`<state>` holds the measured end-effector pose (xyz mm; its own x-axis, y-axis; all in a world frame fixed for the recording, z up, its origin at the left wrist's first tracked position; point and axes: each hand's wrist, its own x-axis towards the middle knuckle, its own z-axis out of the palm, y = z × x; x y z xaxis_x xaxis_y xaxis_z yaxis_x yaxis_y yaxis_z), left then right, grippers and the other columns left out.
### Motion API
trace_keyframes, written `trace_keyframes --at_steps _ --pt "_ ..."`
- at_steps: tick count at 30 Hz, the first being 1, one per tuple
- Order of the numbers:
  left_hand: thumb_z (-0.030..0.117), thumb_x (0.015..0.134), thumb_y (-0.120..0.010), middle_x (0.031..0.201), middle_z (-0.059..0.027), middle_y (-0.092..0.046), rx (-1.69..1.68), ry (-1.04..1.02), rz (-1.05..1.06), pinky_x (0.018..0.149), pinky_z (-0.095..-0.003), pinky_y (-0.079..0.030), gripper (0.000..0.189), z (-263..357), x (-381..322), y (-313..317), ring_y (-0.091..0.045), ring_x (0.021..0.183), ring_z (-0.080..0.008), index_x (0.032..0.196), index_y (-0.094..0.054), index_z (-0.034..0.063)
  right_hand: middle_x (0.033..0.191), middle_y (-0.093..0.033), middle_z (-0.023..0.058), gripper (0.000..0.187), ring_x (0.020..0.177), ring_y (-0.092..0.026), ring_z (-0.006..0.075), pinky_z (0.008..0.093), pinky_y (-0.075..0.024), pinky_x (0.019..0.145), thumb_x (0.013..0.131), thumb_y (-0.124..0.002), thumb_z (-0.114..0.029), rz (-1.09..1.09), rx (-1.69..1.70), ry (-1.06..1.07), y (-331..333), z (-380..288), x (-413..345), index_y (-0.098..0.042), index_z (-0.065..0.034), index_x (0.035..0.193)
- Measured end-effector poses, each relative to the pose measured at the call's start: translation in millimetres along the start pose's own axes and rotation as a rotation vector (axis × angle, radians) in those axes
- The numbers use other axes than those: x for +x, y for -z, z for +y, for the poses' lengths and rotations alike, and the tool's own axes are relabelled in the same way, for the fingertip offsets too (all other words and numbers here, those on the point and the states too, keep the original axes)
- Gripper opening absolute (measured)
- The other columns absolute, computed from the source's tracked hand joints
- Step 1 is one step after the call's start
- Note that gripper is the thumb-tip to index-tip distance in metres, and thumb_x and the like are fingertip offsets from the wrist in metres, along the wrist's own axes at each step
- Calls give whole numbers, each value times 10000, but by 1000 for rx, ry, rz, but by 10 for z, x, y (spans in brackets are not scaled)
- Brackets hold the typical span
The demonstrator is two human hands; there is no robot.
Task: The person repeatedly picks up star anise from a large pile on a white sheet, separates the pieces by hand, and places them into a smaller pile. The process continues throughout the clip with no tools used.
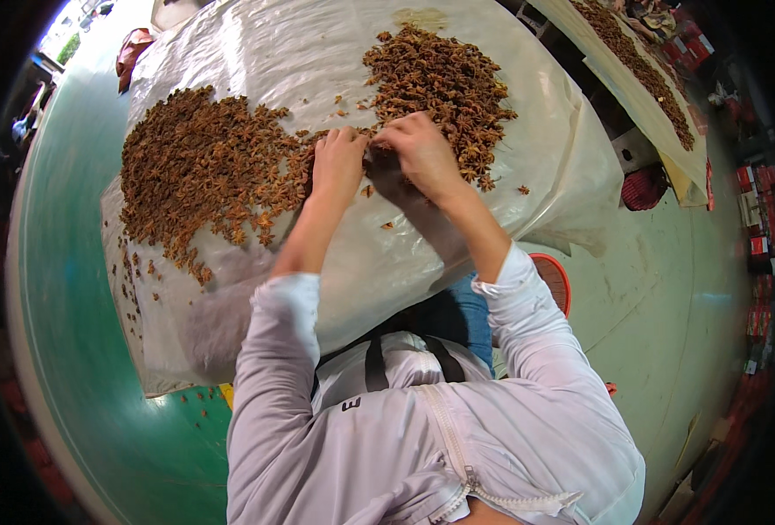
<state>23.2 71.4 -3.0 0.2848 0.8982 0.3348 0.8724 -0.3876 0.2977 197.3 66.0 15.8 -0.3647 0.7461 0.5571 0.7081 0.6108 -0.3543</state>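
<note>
Two heaps of dried star anise lie on a table covered with clear plastic sheeting (387, 289). The larger, left heap (190, 164) spreads toward the middle; the right heap (436, 85) is more compact. My left hand (340, 157) rests at the right end of the left heap, back of the hand up, with its fingers curled over the pods. At the near-left edge of the right heap is my right hand (420, 151), slightly blurred, its fingers bent toward my left hand. Whether either hand grips any pods is hidden.
Loose pods and crumbs (131, 282) lie along the table's left edge. A second covered table (650, 79) with more star anise stands at the upper right, a person's hand (638, 27) beside it. A red plastic basket (553, 282) is on the floor at my right.
</note>
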Motion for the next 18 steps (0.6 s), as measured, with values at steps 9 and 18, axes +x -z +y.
trace_keyframes --at_steps 9,18 --pt "106 904 -530 1041 -167 -623 38 53 -194 846 -436 -480 153 -311 227 280 -592 998 -333 1018 -582 18 990 -641 46 246 984 -546 273 367 -470 864 773 -600 -9 2 -138 -60 -28 150 22 -690 -105 981" --pt "49 892 -517 861 -97 -648 -571 -7 -484 675 -335 -490 142 73 -748 976 -624 765 -208 1018 -581 44 934 -620 95 65 987 -540 272 393 -425 818 758 -607 -113 -403 -373 184 -280 22 215 -627 -65 797"
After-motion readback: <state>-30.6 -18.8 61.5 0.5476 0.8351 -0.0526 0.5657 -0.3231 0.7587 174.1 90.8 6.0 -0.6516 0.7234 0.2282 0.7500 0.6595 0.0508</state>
